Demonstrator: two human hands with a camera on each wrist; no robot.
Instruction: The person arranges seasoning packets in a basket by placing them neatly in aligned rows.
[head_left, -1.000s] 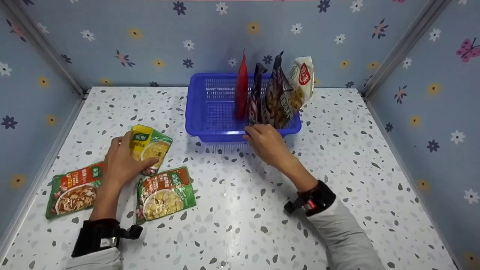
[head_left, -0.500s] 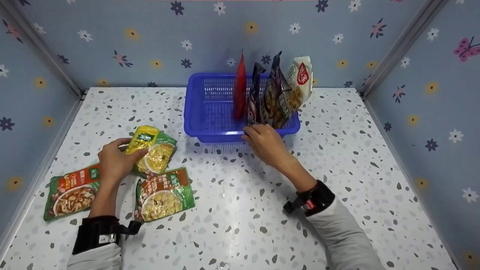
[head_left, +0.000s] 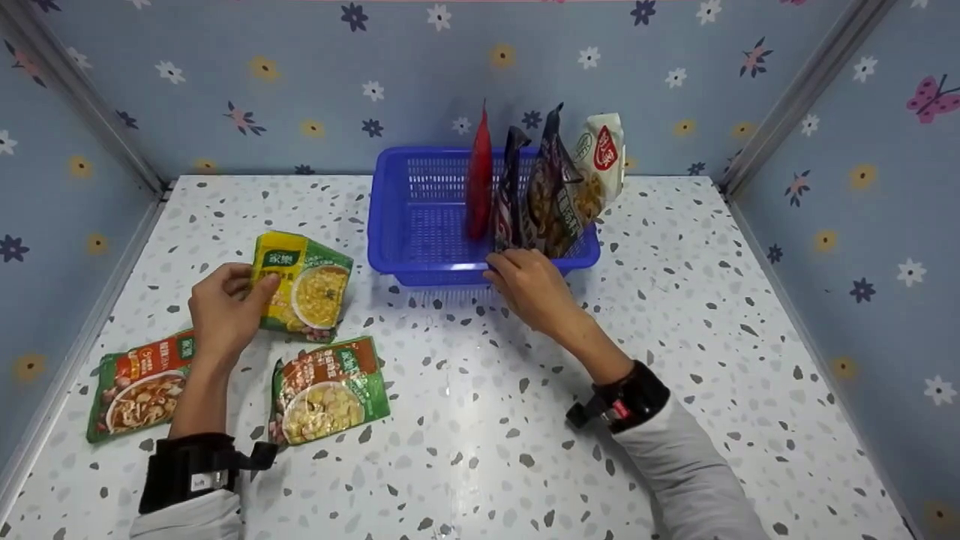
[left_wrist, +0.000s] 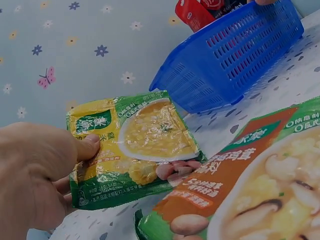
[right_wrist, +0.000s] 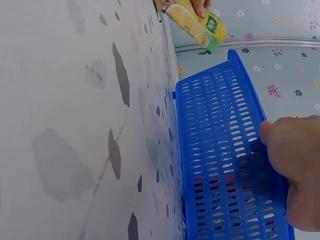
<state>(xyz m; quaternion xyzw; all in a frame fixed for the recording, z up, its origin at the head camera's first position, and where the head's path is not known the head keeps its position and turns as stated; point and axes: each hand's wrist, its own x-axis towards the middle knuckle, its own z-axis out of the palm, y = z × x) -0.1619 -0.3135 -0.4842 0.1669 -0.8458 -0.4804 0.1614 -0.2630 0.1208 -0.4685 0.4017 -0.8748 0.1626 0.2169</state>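
On my feed, a red soup packet (head_left: 142, 386) lies flat on the bench (head_left: 480, 465); fingers of the left hand (head_left: 225, 311) pinch the left edge of the yellow corn soup packet (head_left: 319, 296), likely to tilt it up, just beyond a brown soup packet (head_left: 330, 390); the blue basket (head_left: 420, 268) stands pouches (head_left: 555, 195) on edge, its front rim clamped by fingers of the right hand (head_left: 534, 289), probably for steadiness

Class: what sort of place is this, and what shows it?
Likely a recording booth: flower-patterned panels with metal corner strips border a speckled tabletop on three sides, and black wrist devices are worn.
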